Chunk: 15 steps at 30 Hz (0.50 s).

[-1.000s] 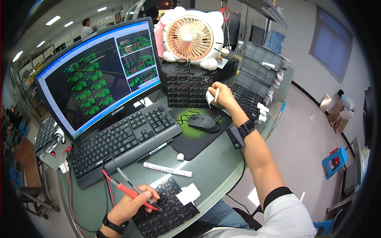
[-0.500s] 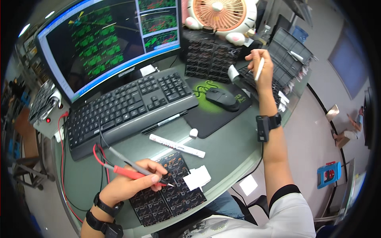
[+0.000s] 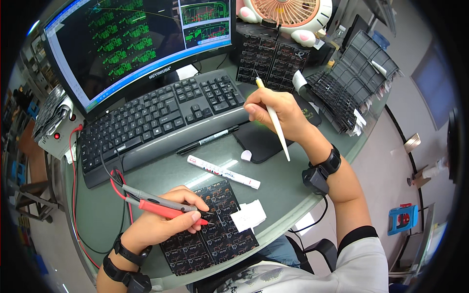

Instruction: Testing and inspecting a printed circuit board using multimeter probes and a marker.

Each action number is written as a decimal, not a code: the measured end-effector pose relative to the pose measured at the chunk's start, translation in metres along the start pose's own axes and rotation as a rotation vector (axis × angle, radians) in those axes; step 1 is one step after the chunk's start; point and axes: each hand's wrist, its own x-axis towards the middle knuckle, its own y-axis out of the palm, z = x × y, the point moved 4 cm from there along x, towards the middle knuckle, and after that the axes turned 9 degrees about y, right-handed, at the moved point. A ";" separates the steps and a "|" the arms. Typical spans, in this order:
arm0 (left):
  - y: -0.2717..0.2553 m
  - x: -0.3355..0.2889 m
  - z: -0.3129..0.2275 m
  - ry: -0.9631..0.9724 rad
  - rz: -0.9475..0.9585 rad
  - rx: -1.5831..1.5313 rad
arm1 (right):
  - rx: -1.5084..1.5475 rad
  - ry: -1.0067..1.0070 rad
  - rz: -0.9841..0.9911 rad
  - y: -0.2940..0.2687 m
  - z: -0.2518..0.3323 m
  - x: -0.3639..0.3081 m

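Fingers of my left hand (image 3: 156,225) clamp a red probe (image 3: 159,208) and a grey probe (image 3: 139,194), tips at the dark circuit board (image 3: 222,237) on the near side of the green surface (image 3: 288,180); whether they touch it, I cannot tell. My right hand (image 3: 287,116) pinches a slim white tool (image 3: 279,133), dark tip pointing far. White paper slips (image 3: 249,216) lie on the board's right side; a white marker (image 3: 223,172) rests beyond, before the keyboard (image 3: 166,112).
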 end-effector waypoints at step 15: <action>-0.003 0.001 0.004 -0.025 0.035 0.125 | 0.001 0.082 0.017 0.004 -0.013 -0.001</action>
